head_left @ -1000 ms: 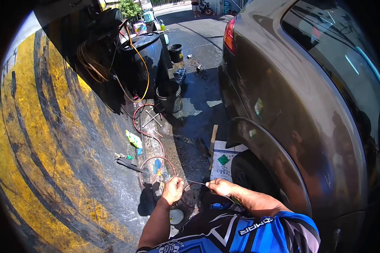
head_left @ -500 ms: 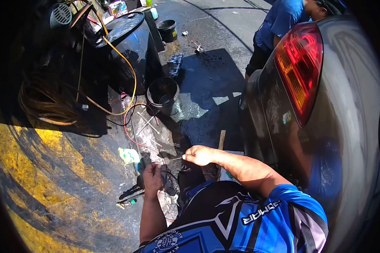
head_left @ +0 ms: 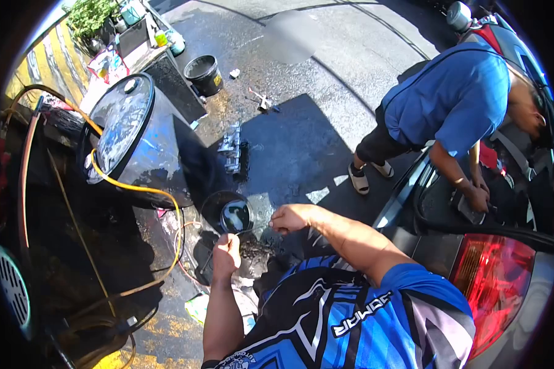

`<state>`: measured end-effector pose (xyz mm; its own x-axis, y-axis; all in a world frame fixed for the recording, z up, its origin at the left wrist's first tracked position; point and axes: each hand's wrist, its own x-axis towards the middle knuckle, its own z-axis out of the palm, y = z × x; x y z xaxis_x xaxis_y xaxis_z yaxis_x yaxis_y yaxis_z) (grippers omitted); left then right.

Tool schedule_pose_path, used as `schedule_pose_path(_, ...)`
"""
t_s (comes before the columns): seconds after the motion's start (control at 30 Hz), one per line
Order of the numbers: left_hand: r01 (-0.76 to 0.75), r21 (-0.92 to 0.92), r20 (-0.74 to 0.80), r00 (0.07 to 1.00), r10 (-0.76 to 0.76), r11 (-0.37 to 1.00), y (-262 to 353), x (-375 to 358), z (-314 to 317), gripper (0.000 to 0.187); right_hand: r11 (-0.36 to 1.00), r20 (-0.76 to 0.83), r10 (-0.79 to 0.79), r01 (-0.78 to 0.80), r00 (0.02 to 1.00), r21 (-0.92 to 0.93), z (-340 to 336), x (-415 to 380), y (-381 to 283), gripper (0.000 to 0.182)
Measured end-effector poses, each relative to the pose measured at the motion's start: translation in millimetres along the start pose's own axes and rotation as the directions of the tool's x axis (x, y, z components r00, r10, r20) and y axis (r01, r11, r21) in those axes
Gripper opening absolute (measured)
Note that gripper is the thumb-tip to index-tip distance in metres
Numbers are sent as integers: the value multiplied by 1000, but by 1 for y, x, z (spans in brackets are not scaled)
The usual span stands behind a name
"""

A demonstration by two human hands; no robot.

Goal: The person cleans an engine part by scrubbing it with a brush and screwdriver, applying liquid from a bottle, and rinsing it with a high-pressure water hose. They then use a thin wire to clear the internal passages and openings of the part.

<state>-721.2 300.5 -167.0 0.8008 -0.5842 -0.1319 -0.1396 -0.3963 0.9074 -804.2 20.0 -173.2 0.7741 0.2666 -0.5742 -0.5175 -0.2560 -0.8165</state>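
Observation:
My left hand (head_left: 226, 255) is closed in a pinch, thumb up, just below a dark bucket (head_left: 208, 212) with shiny liquid in it. My right hand (head_left: 290, 219) is held to the right of that bucket, its fingers curled together at the tips. A gap separates the two hands. Whatever is between the fingers is too thin or hidden to make out now. Both hands are in the air in front of my blue and black shirt (head_left: 363, 326).
A blue drum (head_left: 160, 154) with a yellow hose (head_left: 144, 189) stands left. Ahead are a ridged metal part (head_left: 231, 147) and a black bucket (head_left: 204, 77). On the right, a person in blue (head_left: 449, 98) bends into a car by its red tail light (head_left: 495, 277).
My view has swung up and right, showing more of the co-worker and yard. A thin wire-like piece stretched between my hands earlier is no longer distinct. My hands are slightly farther apart.

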Motion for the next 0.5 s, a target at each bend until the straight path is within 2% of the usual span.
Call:
schedule_pose_path(0.03,47,27,13,999,-47,999,-14,29,8,14,992,35,-58,61,998,-111,-34,-2,-15,34)
schedule_pose_path(0.07,110,83,-10,994,-110,990,24,56,15,16,999,64,-48,49,997,-21,-62,12,-9,35)
schedule_pose_path(0.1,156,66,-4,988,-156,986,-7,89,25,18,986,119,49,-67,992,152,-92,26,-6,35)
schedule_pose_path(0.13,216,22,-2,976,-216,976,-4,118,34,20,994,87,-63,56,994,89,-118,52,13,38)
schedule_pose_path(0.17,202,47,-12,979,-202,978,13,146,45,19,993,59,-119,119,991,-7,-145,71,24,37)
schedule_pose_path(0.2,180,-5,-19,983,-180,984,20,177,58,18,978,48,-174,178,984,-111,-184,87,29,36)
schedule_pose_path(0.27,290,-99,-49,954,-296,952,12,240,87,16,974,13,-152,152,988,-169,-253,110,25,35)
schedule_pose_path(0.3,290,-104,-80,951,-299,951,11,270,97,16,973,-2,-145,142,989,-182,-278,122,18,35)
schedule_pose_path(0.4,319,-130,-148,930,-337,939,17,339,124,15,954,75,-56,76,996,-291,-365,154,-2,34)
schedule_pose_path(0.5,352,-239,-190,897,-399,905,34,402,133,14,949,144,-86,125,986,-290,-426,185,-20,35)
